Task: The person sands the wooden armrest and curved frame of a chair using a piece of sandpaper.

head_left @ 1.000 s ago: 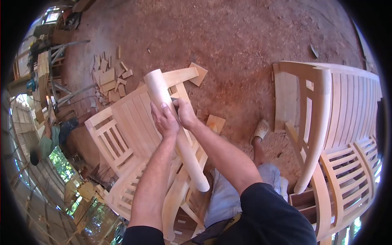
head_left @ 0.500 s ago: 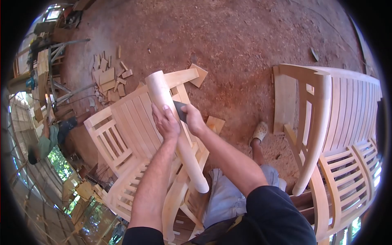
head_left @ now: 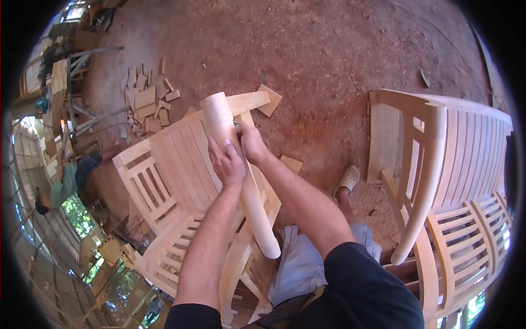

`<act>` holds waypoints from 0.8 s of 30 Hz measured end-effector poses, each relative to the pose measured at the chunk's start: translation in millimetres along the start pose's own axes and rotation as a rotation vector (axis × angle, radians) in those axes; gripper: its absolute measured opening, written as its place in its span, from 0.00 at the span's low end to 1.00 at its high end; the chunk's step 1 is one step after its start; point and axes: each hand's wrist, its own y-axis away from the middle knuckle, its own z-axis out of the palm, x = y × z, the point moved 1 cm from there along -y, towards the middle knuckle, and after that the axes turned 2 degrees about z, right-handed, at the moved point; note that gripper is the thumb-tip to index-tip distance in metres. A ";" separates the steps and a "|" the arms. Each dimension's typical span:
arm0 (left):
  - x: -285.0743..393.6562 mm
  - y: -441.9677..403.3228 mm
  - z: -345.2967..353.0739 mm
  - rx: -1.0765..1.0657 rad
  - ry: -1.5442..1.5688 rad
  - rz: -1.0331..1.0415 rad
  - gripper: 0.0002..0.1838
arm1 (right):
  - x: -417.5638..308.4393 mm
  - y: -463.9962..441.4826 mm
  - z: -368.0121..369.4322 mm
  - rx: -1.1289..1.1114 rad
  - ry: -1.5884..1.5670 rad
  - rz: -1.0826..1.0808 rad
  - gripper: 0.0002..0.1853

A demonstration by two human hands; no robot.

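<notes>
A pale wooden bench (head_left: 183, 143) stands in front of me, with a broad, rounded armrest (head_left: 257, 222) running toward my body. My left hand (head_left: 227, 164) grips this armrest from its left side, thumb lying on top. On the opposite side, my right hand (head_left: 253, 145) presses a piece of dark grey sandpaper (head_left: 239, 130) against the wood. The fingers are closed on the sandpaper, and only a sliver of it shows. The undersides of both hands are hidden.
A second slatted wooden bench (head_left: 466, 148) stands at the right. Wood offcuts (head_left: 147, 98) lie piled on the dirt floor (head_left: 323, 66), upper left. Another person (head_left: 71, 178) is at the far left among timber. My clog (head_left: 349, 176) rests between the benches.
My right hand has moved up and slightly left along the armrest with the sandpaper, which is now mostly covered. My left hand keeps its place on the wood. The view has shifted slightly.
</notes>
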 end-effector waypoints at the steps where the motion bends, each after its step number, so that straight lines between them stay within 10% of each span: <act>1: -0.8 0.7 0.6 -0.006 0.012 -0.001 0.40 | 2.0 -0.1 0.0 -0.008 -0.144 0.091 0.18; 6: 1.1 0.1 0.7 0.012 0.012 0.018 0.39 | 2.3 18.8 -10.2 -0.061 -0.646 0.368 0.19; 10: -0.4 1.1 0.7 0.006 -0.002 0.008 0.39 | 1.5 -5.3 -2.5 -0.081 -0.153 0.152 0.18; 16: -4.6 2.9 3.1 0.042 -0.039 0.032 0.39 | -5.1 19.6 -13.5 -0.092 -0.608 0.339 0.18; 24: -0.6 1.5 2.4 0.037 -0.005 0.041 0.39 | -6.8 16.2 -10.6 -0.066 -0.181 0.147 0.18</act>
